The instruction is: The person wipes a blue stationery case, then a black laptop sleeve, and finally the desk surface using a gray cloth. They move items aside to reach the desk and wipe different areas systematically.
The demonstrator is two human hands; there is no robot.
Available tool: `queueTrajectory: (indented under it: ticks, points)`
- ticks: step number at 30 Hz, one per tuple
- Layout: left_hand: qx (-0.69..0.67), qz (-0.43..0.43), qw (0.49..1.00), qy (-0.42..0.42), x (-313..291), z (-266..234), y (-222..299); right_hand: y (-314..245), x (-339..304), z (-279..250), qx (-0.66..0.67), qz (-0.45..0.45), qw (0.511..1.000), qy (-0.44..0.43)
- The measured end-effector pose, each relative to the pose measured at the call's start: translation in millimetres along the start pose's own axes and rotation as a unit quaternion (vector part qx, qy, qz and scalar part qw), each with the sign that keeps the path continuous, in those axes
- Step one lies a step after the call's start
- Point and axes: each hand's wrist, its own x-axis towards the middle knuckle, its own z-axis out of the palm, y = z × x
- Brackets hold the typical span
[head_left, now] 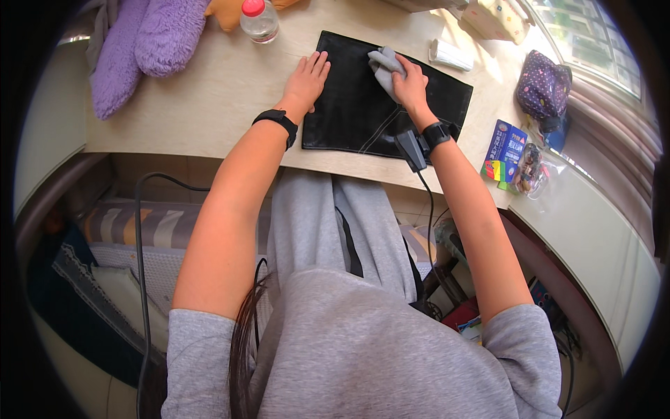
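A flat black leather-like piece (342,91) with pale stitching lines lies on the desk in front of me. My left hand (306,82) rests flat at its left edge, fingers stretched out and holding nothing. Over the upper middle of the black piece, my right hand (412,85) grips a bunched grey cloth (385,70) that touches the surface. Black bands sit on both wrists, and from the right one a small black device (410,150) hangs with a cable running down.
Purple plush (164,45) and a red-capped clear bottle (259,22) stand at the far left. Right of the black piece are a white packet (451,54), a dark dotted pouch (543,87) and a blue booklet (505,148). The desk (202,119) ends near my lap.
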Motion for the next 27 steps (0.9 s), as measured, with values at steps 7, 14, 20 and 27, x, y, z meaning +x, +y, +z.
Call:
queueTrajectory:
  ticks: [7,14,20,27]
  points:
    - [-0.019,-0.003,1.000,0.021,-5,5,-3,-49,-39,67,-0.086,-0.112,0.990,0.008]
    - [-0.022,-0.006,1.000,-0.003,-1,4,-3,-31,-118,18,-0.139,-0.322,0.906,-0.237]
    - [-0.013,0.002,1.000,-0.010,-4,0,-5,68,-138,-52,-0.209,-0.181,0.928,-0.249]
    - [0.092,-0.100,0.990,-0.034,-6,-5,24,195,-161,-113,-0.094,0.052,0.988,-0.114]
